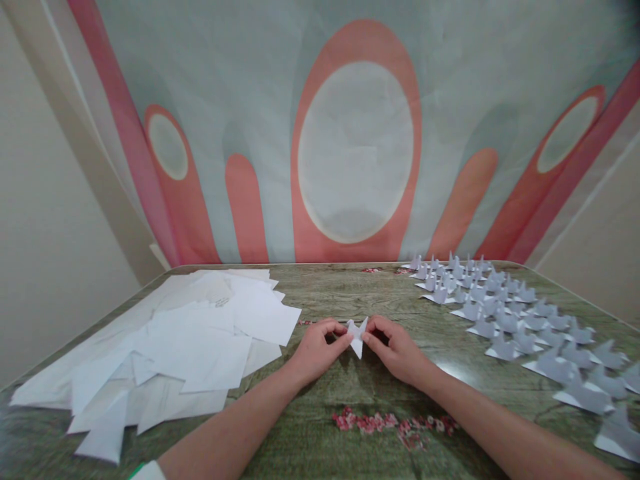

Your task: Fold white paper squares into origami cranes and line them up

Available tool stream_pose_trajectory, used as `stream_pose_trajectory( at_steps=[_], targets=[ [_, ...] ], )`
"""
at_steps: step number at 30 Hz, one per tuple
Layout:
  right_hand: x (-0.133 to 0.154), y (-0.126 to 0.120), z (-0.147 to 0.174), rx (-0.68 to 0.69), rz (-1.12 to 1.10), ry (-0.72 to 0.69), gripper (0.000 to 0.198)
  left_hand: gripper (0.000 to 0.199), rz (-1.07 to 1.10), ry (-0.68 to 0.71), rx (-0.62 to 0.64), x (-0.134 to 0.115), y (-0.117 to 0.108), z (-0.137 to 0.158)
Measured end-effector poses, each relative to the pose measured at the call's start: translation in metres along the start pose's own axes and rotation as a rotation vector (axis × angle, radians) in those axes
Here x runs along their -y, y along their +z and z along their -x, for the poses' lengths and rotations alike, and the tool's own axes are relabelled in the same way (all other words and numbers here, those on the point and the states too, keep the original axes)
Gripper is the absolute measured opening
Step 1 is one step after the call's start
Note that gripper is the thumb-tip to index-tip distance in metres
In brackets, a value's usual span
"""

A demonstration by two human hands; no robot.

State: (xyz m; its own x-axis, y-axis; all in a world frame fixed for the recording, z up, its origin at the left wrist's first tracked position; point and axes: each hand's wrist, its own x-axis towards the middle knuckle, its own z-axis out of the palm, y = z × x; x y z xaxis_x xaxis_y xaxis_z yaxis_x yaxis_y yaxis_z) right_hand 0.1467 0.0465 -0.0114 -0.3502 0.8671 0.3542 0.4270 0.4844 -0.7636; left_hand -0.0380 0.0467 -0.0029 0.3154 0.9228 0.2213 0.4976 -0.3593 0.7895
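Observation:
Between my two hands is a small folded white paper crane [357,335], held just above the middle of the table. My left hand [324,343] pinches its left side between thumb and fingers. The opposite side is pinched the same way by my right hand [393,345]. One pointed tip of the crane faces down toward me and another sticks up beside my right fingers. Parts of its edges are hidden behind my fingertips.
A wide, loose pile of white paper sheets [200,347] covers the table's left side. Many finished paper cranes [505,320] stand in rows along the right. The wood-patterned tabletop [300,440] has printed pink flowers [370,421]. A patterned backdrop [270,87] rises behind its far edge.

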Motion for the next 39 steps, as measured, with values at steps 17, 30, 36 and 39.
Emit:
stream_pose_trajectory(
  at_steps=[17,30,36,39],
  targets=[
    [-0.007,0.004,-0.001,0.002,0.07,-0.005,0.019,0.016,-0.091,0.096,-0.06,-0.002,0.0,0.001],
    [-0.015,0.007,-0.002,-0.054,0.045,0.03,0.012,0.025,-0.145,0.112,-0.035,-0.004,0.0,0.002],
    [-0.023,0.009,-0.002,-0.249,-0.01,0.139,0.012,0.028,-0.177,0.097,-0.03,-0.006,0.001,0.003],
    [-0.022,0.008,-0.001,-0.272,0.022,0.137,0.01,0.025,-0.198,0.093,-0.044,-0.003,0.002,0.003]
  ],
)
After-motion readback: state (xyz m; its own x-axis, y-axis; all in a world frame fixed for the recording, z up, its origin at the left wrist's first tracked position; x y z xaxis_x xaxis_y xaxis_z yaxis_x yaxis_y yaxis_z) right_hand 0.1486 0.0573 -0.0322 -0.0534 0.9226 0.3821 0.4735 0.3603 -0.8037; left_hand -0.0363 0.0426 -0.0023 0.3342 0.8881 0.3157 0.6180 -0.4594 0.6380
